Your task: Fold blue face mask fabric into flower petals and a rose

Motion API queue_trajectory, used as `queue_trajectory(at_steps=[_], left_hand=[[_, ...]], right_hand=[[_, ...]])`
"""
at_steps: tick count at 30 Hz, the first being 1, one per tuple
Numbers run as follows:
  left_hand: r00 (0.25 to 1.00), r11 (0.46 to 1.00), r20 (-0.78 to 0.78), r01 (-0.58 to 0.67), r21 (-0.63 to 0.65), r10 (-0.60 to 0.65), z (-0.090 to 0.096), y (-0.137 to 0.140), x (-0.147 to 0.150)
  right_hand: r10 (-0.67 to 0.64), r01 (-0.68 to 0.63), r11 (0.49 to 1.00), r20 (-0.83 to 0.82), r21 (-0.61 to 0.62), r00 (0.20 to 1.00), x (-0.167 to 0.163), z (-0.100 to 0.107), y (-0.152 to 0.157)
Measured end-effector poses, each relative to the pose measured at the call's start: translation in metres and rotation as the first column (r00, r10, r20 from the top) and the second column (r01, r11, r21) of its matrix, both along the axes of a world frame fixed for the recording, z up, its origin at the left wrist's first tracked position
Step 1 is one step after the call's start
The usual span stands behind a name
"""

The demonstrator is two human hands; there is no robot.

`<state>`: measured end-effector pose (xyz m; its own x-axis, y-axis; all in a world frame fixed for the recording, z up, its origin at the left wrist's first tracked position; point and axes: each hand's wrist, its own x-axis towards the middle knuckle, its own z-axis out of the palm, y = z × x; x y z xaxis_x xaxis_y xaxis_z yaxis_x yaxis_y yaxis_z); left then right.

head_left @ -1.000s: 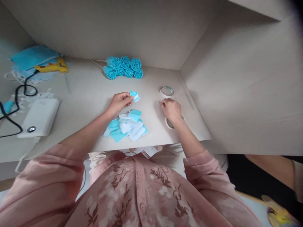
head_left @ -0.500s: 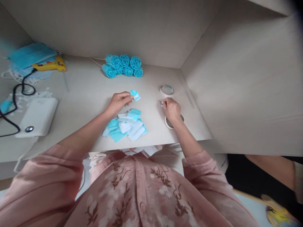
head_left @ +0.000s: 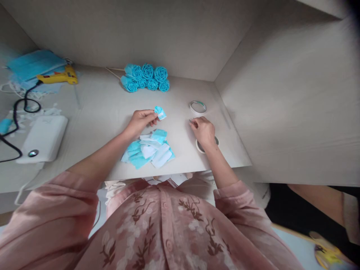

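Note:
My left hand (head_left: pixel 140 120) pinches a small light-blue piece of mask fabric (head_left: pixel 161 112) between thumb and fingertips, with a white strip lying across it. Closed near the right side of the table, my right hand (head_left: pixel 204 129) has its fingertips together around a tiny dark-tipped thing too small to name. Under that wrist lies a roll of tape (head_left: pixel 199 149), partly covered; a second roll of tape (head_left: pixel 198 112) lies just beyond the knuckles. Between my arms is a loose pile of blue and white fabric pieces (head_left: pixel 140 153).
Stacked blue fabric roses (head_left: pixel 147 71) lie by the back wall. On the left are a yellow glue gun (head_left: pixel 57 77) with a black cord, blue face masks (head_left: pixel 35 63), white scraps and a white power bank (head_left: pixel 46 135). A side panel (head_left: pixel 281 105) bounds the right; another person's arm (head_left: pixel 317 202) shows beyond it.
The fabric piece in my left hand has tilted slightly. Less of the small thing shows at my right fingertips. Both hands stay nearly in place.

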<state>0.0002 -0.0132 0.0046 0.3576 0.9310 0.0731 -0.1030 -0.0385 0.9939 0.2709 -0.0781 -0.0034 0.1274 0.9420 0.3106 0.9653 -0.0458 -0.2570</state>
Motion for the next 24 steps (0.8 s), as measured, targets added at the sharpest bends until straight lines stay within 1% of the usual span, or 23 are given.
queue_trajectory(at_steps=[3, 6, 9, 12, 14, 17, 19, 21, 22, 24], left_hand=[[1.000, 1.000, 0.002, 0.007, 0.006, -0.007, -0.001, 0.001, 0.000], [1.000, 1.000, -0.016, 0.001, 0.013, -0.001, -0.002, 0.001, 0.000], [1.000, 1.000, -0.031, -0.004, 0.015, 0.005, 0.000, 0.000, 0.000], [0.999, 1.000, -0.031, -0.011, 0.011, 0.011, 0.002, -0.001, 0.001], [1.000, 1.000, -0.021, -0.010, 0.009, 0.011, 0.002, -0.001, 0.001], [1.000, 1.000, -0.017, 0.001, 0.003, -0.001, 0.001, 0.000, 0.000], [0.999, 1.000, -0.024, 0.028, -0.012, -0.029, 0.001, -0.001, 0.000], [0.996, 0.996, -0.025, 0.081, -0.035, -0.081, 0.001, -0.002, 0.000], [0.993, 0.993, -0.027, 0.111, -0.047, -0.112, 0.002, -0.003, 0.000], [0.986, 0.983, -0.031, 0.164, -0.078, -0.166, 0.004, -0.005, 0.000]], right_hand=[[-0.056, 0.059, 0.998, 0.067, -0.036, 0.996, -0.004, 0.002, 0.000], [-0.050, 0.052, 0.998, 0.041, -0.043, 0.998, -0.001, -0.001, 0.003], [-0.048, 0.045, 0.998, -0.074, -0.033, 0.996, 0.006, -0.006, 0.006], [-0.063, 0.067, 0.998, -0.257, 0.007, 0.964, 0.015, -0.015, 0.010], [-0.058, 0.084, 0.996, -0.418, 0.043, 0.907, 0.020, -0.021, 0.013], [-0.023, 0.111, 0.989, -0.642, 0.097, 0.766, 0.021, -0.022, 0.014], [0.013, 0.118, 0.985, -0.743, 0.124, 0.669, 0.016, -0.016, 0.013], [0.075, 0.083, 0.984, -0.799, 0.155, 0.597, 0.007, -0.004, 0.010], [0.121, 0.045, 0.982, -0.803, 0.181, 0.584, 0.002, 0.003, 0.009], [0.212, -0.058, 0.973, -0.766, 0.224, 0.607, -0.011, 0.016, 0.007]])
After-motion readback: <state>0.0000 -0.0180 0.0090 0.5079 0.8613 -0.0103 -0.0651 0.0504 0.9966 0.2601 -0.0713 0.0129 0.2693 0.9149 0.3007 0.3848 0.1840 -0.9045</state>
